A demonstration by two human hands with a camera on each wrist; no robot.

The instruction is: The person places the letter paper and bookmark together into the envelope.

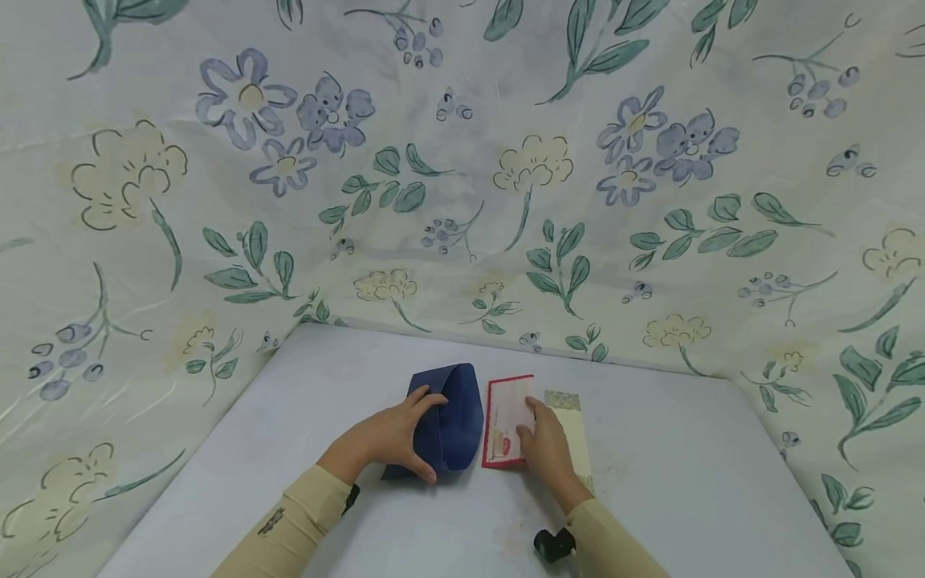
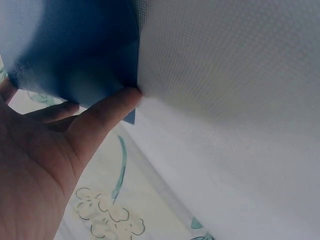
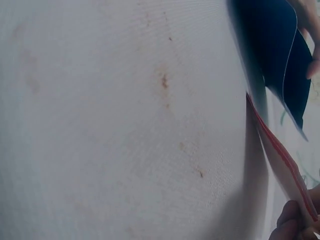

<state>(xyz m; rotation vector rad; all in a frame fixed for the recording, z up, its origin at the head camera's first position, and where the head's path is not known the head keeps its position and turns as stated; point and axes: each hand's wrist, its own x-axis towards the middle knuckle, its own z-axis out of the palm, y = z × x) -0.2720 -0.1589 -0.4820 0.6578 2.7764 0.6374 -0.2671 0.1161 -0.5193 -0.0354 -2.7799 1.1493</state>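
A dark blue paper envelope [image 1: 461,421] with its flap raised stands tilted on the white table. My left hand [image 1: 393,433] grips it from the left, fingers at the far edge and thumb at the near edge. In the left wrist view, the thumb presses the corner of the blue envelope [image 2: 80,50]. My right hand [image 1: 551,453] pinches the right side of a whitish card with a red border [image 1: 506,405]. Seen from the right wrist, that card [image 3: 280,155] is lifted at a slant between thumb and fingers.
A cream strip of card or paper with patterned ends [image 1: 574,429] lies partly beneath my right hand. Brownish marks [image 3: 165,82] spot the white tabletop [image 1: 686,482]. Floral-printed sheeting [image 1: 462,201] rises behind the table and along its sides.
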